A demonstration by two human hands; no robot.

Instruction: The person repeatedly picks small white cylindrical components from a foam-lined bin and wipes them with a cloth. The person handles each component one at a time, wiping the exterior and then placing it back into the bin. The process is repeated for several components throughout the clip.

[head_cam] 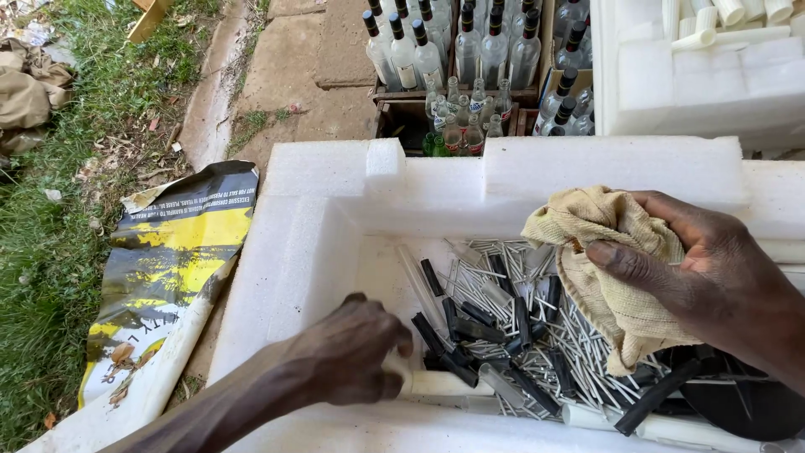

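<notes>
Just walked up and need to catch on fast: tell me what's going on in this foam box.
A person leans over a white foam box holding a heap of thin white tubes and black caps. The left hand reaches down into the heap near its left edge, fingers curled over something hidden. The right hand holds a beige cloth above the box. Crates of clear glass bottles stand behind.

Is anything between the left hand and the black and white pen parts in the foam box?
Nothing visible. The left hand reaches over the white foam box's near wall, its fingers already at the heap of black and white plastic tubes. The right hand holds a beige cloth aside.
</notes>
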